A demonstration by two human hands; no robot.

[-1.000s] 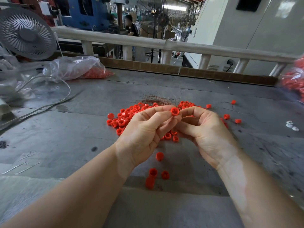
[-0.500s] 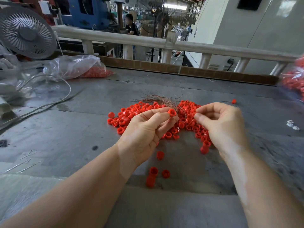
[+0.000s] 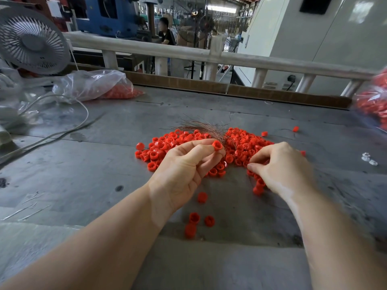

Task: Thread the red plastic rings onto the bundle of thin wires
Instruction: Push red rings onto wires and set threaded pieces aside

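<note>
My left hand [image 3: 184, 168] pinches a red plastic ring [image 3: 217, 145] between thumb and fingertips, above the table. The bundle of thin coppery wires [image 3: 206, 128] fans out up and to the left from just behind that ring. Below lies a wide pile of loose red rings [image 3: 243, 141] on the grey table. My right hand [image 3: 282, 166] is lowered onto the right side of the pile, fingers curled, with thumb and forefinger tips together at the rings. Whether a ring sits between them is hidden.
Three stray rings [image 3: 194, 223] lie near the table's front edge, and a few more at the far right [image 3: 295, 129]. A clear bag of red rings [image 3: 98, 86], a white fan [image 3: 31, 40] and a cable [image 3: 62, 132] occupy the left. Another bag of rings [image 3: 374, 101] lies at the right edge.
My right hand left the left hand, moved right and came down onto the pile. The left hand stayed put with the ring and wires.
</note>
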